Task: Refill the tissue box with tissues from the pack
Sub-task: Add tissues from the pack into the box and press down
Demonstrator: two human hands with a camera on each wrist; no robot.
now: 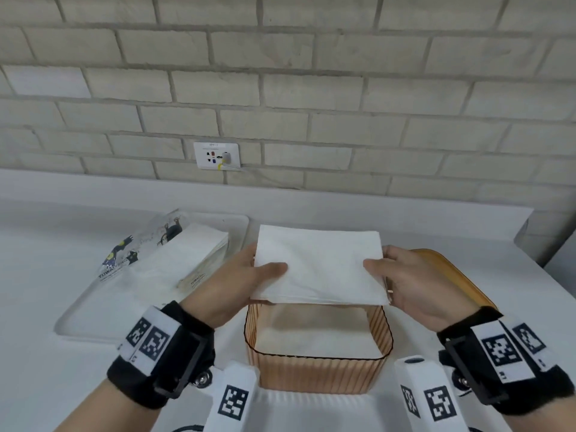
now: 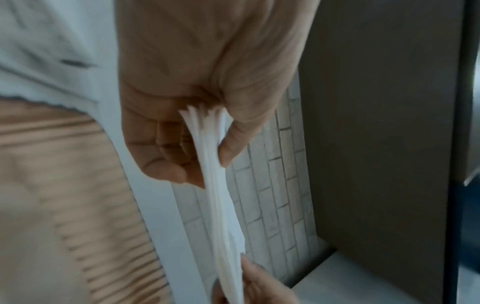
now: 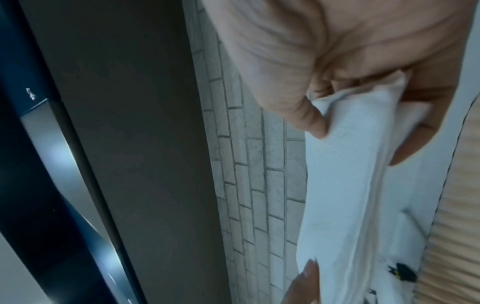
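Observation:
A flat stack of white tissues point(image 1: 321, 263) hovers level just above the open amber ribbed tissue box point(image 1: 321, 374). My left hand point(image 1: 249, 275) pinches its left edge, thumb on top and fingers beneath. My right hand point(image 1: 392, 275) pinches the right edge the same way. The left wrist view shows the tissue stack point(image 2: 215, 185) edge-on between thumb and fingers of my left hand point(image 2: 205, 142). In the right wrist view my right hand point(image 3: 363, 115) holds the tissues point(image 3: 345, 195). White tissue lies in the box bottom. The opened tissue pack point(image 1: 174, 257) lies to the left.
The pack rests on a white tray point(image 1: 93, 319) on the white counter. The amber box lid point(image 1: 452, 275) lies behind my right hand. A brick wall with a socket point(image 1: 216, 155) stands behind the counter.

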